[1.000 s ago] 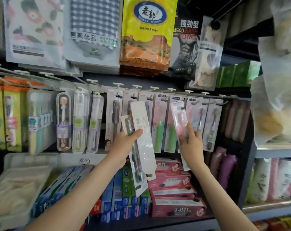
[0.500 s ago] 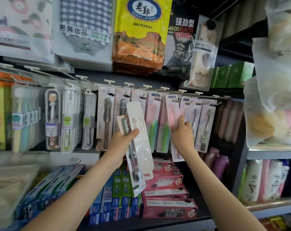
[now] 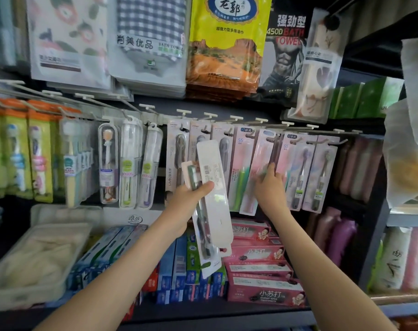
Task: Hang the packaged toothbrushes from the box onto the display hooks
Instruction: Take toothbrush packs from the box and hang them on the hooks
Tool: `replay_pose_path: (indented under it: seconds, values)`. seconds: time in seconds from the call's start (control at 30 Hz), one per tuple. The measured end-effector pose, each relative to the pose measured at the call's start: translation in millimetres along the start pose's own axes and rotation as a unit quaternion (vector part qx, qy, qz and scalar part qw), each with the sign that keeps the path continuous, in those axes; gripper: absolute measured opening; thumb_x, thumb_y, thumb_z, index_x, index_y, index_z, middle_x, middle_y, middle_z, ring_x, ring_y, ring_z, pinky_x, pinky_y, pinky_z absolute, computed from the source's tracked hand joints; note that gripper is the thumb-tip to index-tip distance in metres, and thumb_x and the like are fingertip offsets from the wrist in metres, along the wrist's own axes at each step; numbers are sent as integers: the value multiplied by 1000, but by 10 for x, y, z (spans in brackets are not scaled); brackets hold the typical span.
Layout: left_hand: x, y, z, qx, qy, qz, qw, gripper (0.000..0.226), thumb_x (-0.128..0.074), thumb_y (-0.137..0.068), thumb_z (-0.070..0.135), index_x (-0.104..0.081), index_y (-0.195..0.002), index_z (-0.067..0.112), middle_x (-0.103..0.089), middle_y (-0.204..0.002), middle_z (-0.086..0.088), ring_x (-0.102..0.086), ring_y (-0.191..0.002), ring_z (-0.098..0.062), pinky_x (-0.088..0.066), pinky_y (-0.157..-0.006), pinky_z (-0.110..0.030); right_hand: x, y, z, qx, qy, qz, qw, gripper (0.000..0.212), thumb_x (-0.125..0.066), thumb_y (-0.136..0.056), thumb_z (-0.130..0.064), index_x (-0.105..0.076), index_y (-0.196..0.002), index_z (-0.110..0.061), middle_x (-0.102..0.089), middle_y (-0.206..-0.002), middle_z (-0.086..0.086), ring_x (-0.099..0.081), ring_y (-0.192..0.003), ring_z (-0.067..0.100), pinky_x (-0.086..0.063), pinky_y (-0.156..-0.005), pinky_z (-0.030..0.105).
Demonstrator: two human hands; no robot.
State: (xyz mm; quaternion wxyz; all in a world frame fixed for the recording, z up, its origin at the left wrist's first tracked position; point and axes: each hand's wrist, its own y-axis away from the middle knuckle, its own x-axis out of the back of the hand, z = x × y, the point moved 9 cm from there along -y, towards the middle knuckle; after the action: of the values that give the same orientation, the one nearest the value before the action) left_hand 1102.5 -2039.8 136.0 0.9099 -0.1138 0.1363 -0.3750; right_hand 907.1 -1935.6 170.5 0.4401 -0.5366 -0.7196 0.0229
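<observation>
Head cam: left hand [image 3: 191,199] grips two spare packs [image 3: 214,187] w/ backs out, prob so the right hand [image 3: 270,187] is free to pinch a pink pack [image 3: 255,161] up at the hooks [image 3: 261,120] btw hung ones.

I read this as a retail shop aisle: packaged toothbrushes [image 3: 320,173] on peg hooks [image 3: 260,120], boxed toothpaste [image 3: 263,292] stacked on the shelf [image 3: 227,316] below, bagged bath towels [image 3: 150,32] hung above.
</observation>
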Motion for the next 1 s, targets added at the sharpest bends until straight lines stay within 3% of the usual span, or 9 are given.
replay_pose_path:
  seconds: [0.13,0.23,0.37,0.47,0.57,0.67,0.77,0.9,1.0]
  values:
    - [132,123,-10,-6,-18,-32,999,15,-63,-92,21,-65,-104,31,-70,-104,13,-66,-95,-4,-48,-79,-17,81,409,-297,76,-79,39,993,53,-45,-101,-32,-32,-146,-7,-56,-120,17,-57,-104,28,-44,-86,37]
    - [211,229,41,-43,-75,-41,995,23,-63,-91,23,-65,-114,25,-69,-108,14,-65,-102,-4,-48,-86,-17,-181,830,-432,9,-182,-121,976,51,-37,-99,-52,-61,-112,-9,-62,-65,6,-57,-53,17,-46,-54,28]
    - [336,391,150,-122,-214,-35,968,24,-69,-83,40,-69,-105,28,-72,-108,-5,-67,-97,-19,-53,-81,-34,-724,1447,-509,-179,-364,-407,818,72,-22,-96,-64,-60,-109,-5,-66,-69,19,-62,-50,25,-47,-44,25]
    - [415,533,137,-151,-268,-85,948,35,-71,-84,28,-56,-104,53,-67,-109,20,-61,-102,-1,-50,-86,-20,-896,1620,-630,-215,-472,-427,740,49,-38,-101,-43,-60,-102,0,-70,-85,22,-70,-69,27,-58,-57,31]
    - [556,704,132,-169,-308,-126,928,50,-69,-85,9,-56,-113,49,-61,-114,30,-51,-112,14,-36,-95,-4,-981,1770,-792,-232,-542,-420,689,14,-52,-94,-11,-59,-96,1,-70,-80,18,-70,-67,24,-60,-63,31]
    - [776,829,73,-128,-345,-144,918,48,-66,-87,11,-52,-111,51,-61,-104,24,-55,-94,11,-39,-83,-2,-1094,1870,-842,-237,-545,-403,696,54,-63,-76,-7,-48,-128,-4,-67,-99,18,-68,-70,22,-59,-59,33]
    - [1108,888,9,-83,-423,-134,892,30,-64,-91,20,-59,-118,30,-65,-97,2,-57,-85,-9,-37,-66,-5,-1237,1891,-911,-213,-564,-384,699,83,-65,-78,-2,-23,-149,-7,-67,-112,19,-67,-90,27,-59,-73,39]
    - [1563,952,97,-63,-417,-91,902,6,-63,-91,32,-62,-95,27,-64,-85,13,-58,-72,2,-43,-66,-10,-1244,1900,-1099,-120,-525,-375,755,40,-53,-90,3,-50,-130,2,-72,-103,13,-67,-93,26,-58,-80,37]
    - [1775,942,309,-87,-350,-45,931,10,-64,-90,33,-64,-93,23,-69,-85,3,-64,-77,-9,-50,-76,-23,-1168,1947,-1299,-41,-480,-360,798,31,-54,-88,7,-61,-116,-3,-71,-101,10,-66,-95,25,-51,-83,37]
